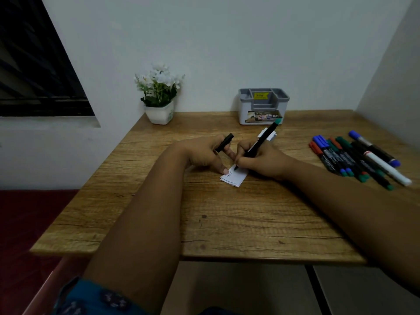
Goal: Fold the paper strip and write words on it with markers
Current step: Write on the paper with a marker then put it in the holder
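R hand (261,161) pinches marker (261,142) on strip (234,177); L hand (209,155) grips cap (224,142), prob.

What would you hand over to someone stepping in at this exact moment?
Right hand: grips a marker, tip down on the paper strip, mid-word.
Left hand: holds the cap and one straight finger pins the strip's near edge to the table.
Strip: folded, lying flat at table centre; its far end shows behind the right hand.
Spare markers: piled on the table to the right.
Done: folding, a few letters written.
Left: finish the word, probably recap, then go on with other markers.
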